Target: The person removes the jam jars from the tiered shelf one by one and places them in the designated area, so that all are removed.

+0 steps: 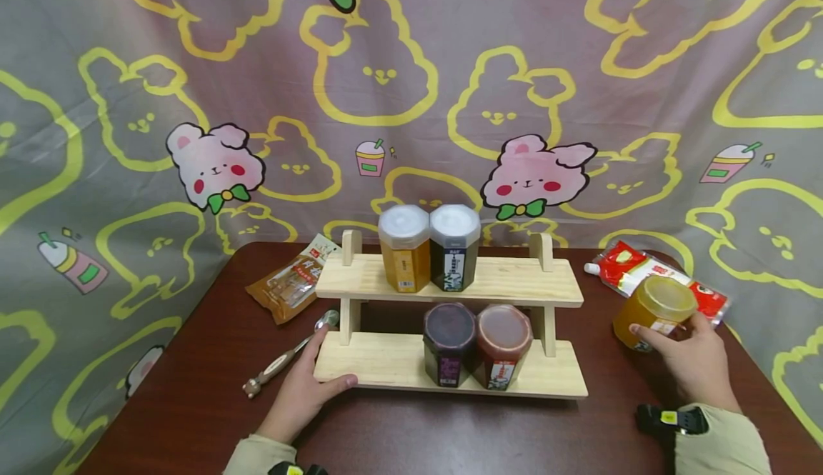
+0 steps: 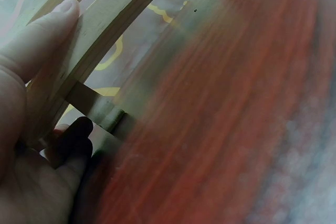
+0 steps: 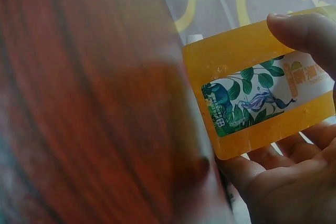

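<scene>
One amber, leafy-labelled jar (image 1: 649,311) is gripped by the right hand (image 1: 697,362), lower right; the left hand (image 1: 303,393), lower left, grips the wooden shelf (image 1: 386,361).

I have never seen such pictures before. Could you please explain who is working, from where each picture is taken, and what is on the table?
No machine here: just a person's bare left hand and right hand. A head camera took the wide picture; a camera on each wrist took the closer ones. The left hand holds one end of a two-level wooden shelf; the right holds a yellow jar. Four more jars stand on the shelf, two per level. On the table, a spoon and brown packet lie at left, a red-and-white pouch at right.
</scene>
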`<state>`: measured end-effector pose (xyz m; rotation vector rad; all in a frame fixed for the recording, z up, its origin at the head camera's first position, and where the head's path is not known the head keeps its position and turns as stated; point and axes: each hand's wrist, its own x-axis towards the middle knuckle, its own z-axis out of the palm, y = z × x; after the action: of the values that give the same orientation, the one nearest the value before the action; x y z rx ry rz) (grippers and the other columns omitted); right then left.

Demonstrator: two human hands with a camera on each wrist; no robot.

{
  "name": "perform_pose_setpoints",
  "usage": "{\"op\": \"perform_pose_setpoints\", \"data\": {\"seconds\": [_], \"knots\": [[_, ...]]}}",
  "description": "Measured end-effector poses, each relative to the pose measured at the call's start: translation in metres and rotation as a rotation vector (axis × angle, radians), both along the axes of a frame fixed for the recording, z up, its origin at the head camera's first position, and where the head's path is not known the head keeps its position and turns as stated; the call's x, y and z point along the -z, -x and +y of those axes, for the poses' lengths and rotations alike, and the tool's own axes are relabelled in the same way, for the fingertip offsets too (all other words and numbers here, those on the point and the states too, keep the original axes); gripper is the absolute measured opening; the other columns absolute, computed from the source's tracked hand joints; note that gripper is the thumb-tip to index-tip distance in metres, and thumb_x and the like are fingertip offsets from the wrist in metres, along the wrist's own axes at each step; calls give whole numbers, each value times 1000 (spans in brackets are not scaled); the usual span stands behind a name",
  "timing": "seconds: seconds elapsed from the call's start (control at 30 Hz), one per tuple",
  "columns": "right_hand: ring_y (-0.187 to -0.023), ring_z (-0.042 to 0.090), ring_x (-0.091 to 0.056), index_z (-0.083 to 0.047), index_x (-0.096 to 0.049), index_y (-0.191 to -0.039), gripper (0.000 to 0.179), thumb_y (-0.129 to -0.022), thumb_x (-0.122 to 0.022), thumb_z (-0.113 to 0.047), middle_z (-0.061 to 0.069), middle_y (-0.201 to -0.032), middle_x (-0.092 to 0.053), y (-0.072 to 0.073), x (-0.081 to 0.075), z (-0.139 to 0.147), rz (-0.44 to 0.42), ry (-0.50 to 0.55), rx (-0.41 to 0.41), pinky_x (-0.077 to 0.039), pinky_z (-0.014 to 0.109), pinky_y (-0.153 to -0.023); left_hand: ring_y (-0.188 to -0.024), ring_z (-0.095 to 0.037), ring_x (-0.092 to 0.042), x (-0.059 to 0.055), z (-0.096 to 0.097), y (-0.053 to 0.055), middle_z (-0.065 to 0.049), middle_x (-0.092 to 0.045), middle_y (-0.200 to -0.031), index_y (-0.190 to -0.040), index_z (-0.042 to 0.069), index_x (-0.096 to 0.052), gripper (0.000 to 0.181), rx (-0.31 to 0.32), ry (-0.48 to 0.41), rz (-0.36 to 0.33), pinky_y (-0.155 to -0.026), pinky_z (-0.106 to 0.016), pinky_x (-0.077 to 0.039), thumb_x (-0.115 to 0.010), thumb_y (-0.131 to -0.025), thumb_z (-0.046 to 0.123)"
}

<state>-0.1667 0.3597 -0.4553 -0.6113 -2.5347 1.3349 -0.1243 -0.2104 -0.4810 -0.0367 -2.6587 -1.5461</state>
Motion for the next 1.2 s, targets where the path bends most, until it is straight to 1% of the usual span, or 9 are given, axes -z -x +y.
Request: {"op": "perform_pose_setpoints", "data": {"seconds": [0.3, 0.43, 0.53, 0.6, 0.67, 0.77, 0.87, 1.03, 1.2], "knots": [[-125, 48, -44, 3, -27, -154, 91, -89, -76, -39, 32, -147, -41, 0, 8, 4, -6, -2, 1, -46, 61, -97, -137, -38, -40, 0, 0, 0, -26, -39, -154, -158, 5, -26, 108, -2, 15, 6, -112, -55, -31, -91, -74, 26], [-122, 41, -48, 0, -29, -155, 91, -88, -78, -38, 29, -147, -42, 1, 13, 6, 20, 25, -3, -56, 31, -87, -137, -37, -41, -1, 1, -1, -26, -39, -154, -158, 5, -26, 108, -2, 2, 3, -112, -54, -31, -91, -74, 25], [-115, 26, -52, -5, -30, -156, 91, -87, -79, -38, 25, -146, -43, 0, 17, 8, 41, 57, -12, -48, 10, -70, -136, -36, -41, -1, 1, -1, -25, -39, -154, -158, 5, -26, 108, -2, -6, 0, -112, -53, -30, -91, -74, 25], [-109, 16, -53, -8, -31, -157, 90, -87, -79, -38, 23, -144, -44, 1, 18, 9, 48, 81, -21, -46, 7, -69, -136, -35, -41, -2, 1, -1, -25, -40, -154, -158, 5, -26, 108, -4, -6, -3, -112, -52, -30, -91, -74, 25], [-111, 16, -51, -12, -31, -158, 90, -87, -77, -43, 22, -146, -43, 1, 19, 11, 28, 95, -25, -46, 7, -71, -137, -35, -41, -2, 1, 0, -24, -40, -154, -158, 6, -26, 108, -2, -8, -4, -112, -52, -30, -91, -74, 25], [-121, 27, -47, -13, -27, -160, 92, -89, -73, -49, 23, -150, -40, 2, 20, 12, -19, 111, -32, -51, 18, -89, -137, -34, -41, -1, 1, 0, -24, -40, -154, -158, 6, -26, 108, -2, -7, -3, -112, -52, -30, -91, -74, 25], [-130, 39, -39, -9, -22, -160, 94, -91, -68, -53, 25, -154, -35, 3, 20, 12, -50, 126, -38, -43, 40, -108, -137, -33, -41, -1, 2, 0, -23, -39, -155, -158, 7, -26, 108, -2, -10, 0, -112, -52, -30, -91, -74, 25], [-133, 48, -36, -1, -21, -158, 92, -95, -63, -52, 31, -154, -34, 5, 21, 12, -32, 115, -53, -32, 65, -108, -137, -33, -41, -2, 1, -1, -22, -39, -155, -158, 8, -26, 107, -3, -11, 0, -112, -52, -31, -91, -74, 25], [-134, 48, -37, -2, -22, -158, 88, -96, -61, -51, 31, -153, -35, 6, 22, 11, -19, 94, -57, -33, 63, -108, -136, -32, -42, -1, 1, -2, -22, -40, -154, -158, 8, -26, 107, 1, -15, 6, -112, -52, -31, -91, -74, 25]]}}
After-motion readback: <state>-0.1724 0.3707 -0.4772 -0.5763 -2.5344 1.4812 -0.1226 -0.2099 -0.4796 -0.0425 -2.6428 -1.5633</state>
